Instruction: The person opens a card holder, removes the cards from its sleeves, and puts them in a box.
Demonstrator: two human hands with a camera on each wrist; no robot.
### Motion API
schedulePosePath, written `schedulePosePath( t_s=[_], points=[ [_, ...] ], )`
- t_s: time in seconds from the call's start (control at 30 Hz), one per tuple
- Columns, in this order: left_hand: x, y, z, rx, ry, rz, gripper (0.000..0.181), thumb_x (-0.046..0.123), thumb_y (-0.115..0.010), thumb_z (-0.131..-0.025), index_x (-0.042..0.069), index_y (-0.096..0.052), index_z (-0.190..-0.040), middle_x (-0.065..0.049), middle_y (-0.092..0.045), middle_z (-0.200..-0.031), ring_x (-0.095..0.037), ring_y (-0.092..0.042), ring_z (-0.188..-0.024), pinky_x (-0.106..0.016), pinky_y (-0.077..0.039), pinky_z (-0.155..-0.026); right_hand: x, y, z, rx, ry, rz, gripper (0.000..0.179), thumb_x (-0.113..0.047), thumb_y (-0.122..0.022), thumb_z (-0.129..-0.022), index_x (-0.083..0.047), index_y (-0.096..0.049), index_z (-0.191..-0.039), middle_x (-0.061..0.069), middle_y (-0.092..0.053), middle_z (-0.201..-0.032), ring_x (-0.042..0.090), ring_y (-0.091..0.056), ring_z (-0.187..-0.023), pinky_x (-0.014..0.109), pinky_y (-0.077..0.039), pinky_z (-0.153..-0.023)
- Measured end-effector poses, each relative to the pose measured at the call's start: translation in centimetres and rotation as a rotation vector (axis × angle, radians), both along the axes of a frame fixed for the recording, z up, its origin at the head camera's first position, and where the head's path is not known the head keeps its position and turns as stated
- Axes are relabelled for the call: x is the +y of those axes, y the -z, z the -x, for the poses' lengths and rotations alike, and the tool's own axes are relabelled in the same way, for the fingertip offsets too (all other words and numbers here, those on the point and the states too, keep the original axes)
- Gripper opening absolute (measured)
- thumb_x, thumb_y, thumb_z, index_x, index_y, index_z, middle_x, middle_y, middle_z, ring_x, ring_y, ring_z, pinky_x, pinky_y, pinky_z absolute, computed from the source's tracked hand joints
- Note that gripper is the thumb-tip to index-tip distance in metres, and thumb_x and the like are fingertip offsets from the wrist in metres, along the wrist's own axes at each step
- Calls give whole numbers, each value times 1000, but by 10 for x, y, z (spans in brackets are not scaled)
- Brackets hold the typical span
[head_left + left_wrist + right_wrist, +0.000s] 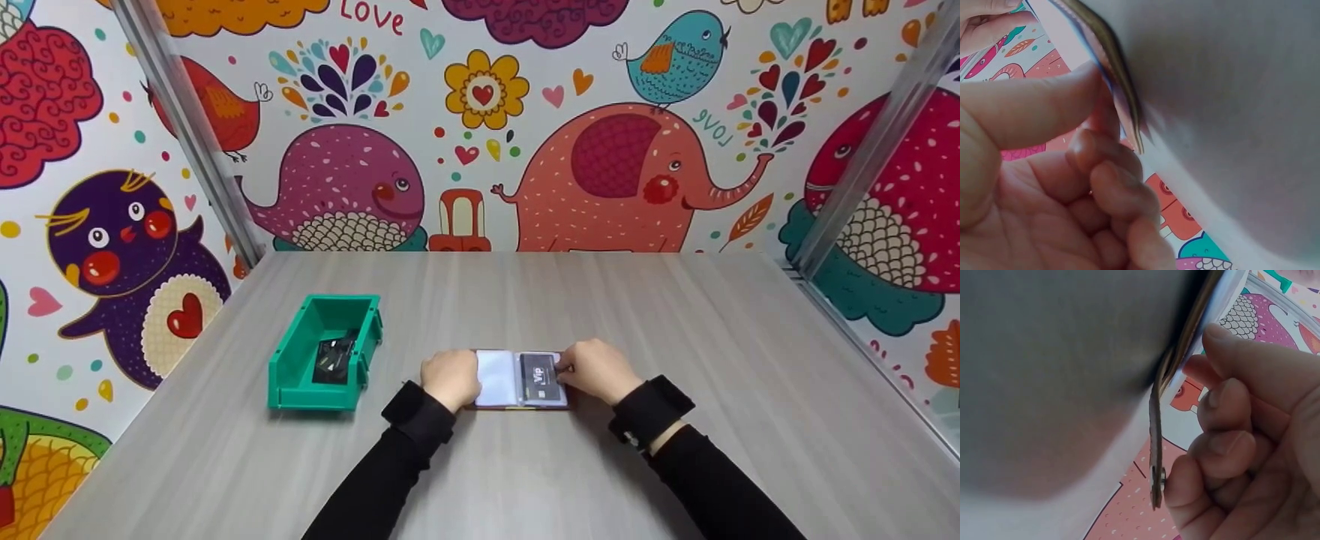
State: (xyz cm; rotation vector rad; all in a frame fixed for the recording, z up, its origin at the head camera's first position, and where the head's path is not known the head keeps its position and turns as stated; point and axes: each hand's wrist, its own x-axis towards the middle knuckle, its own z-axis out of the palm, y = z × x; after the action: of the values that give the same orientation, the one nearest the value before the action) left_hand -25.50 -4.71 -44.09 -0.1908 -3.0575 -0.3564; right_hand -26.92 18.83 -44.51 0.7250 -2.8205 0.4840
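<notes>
A small card holder [495, 407] lies unfolded on the table between the two hands, its clear sleeves facing up. My left hand [451, 379] grips its left edge; the left wrist view shows the thumb pressed on the sleeve side near the brown cover edge [1123, 84]. A black card [538, 379] marked "Vip" lies at the right-hand sleeve. At that card's right edge, my right hand [600, 369] pinches with thumb and forefinger, its other fingers curled. A strap with a metal snap [1156, 439] sticks out from the cover beside those curled fingers.
A green plastic bin [313, 397] stands to the left on the table, with black cards [334, 360] inside. Printed wall panels [480, 187] rise behind the table and along both sides. Metal posts [184, 127] stand at the corners.
</notes>
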Motion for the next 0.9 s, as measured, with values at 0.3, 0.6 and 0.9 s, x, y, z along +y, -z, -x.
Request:
schedulePosePath(
  t_s=[0.3,0.6,0.9],
  points=[
    [0,0,2,-18,-3,11,9,11,-73,-77,6,-66,-77,-9,-68,-84,-32,-64,-82,-48,-48,-76,-2,-1,1,-84,56,12,8,-11,-84,-75,-11,-79,-80,1,-72,-81,19,-62,-69,41,-52,-66],
    [-1,0,2,-13,-4,-15,8,10,-72,-77,6,-65,-77,-9,-68,-83,-32,-64,-81,-48,-49,-75,-3,-1,3,-95,67,12,8,-10,-83,-75,-10,-80,-83,4,-73,-84,23,-66,-74,42,-53,-70],
    [-2,-1,3,-52,-13,-25,10,11,-74,-77,6,-65,-79,-8,-66,-83,-31,-63,-81,-47,-48,-77,-4,-2,2,-128,78,23,8,-9,-83,-76,-10,-80,-83,3,-74,-88,23,-66,-77,42,-53,-72]
  ],
)
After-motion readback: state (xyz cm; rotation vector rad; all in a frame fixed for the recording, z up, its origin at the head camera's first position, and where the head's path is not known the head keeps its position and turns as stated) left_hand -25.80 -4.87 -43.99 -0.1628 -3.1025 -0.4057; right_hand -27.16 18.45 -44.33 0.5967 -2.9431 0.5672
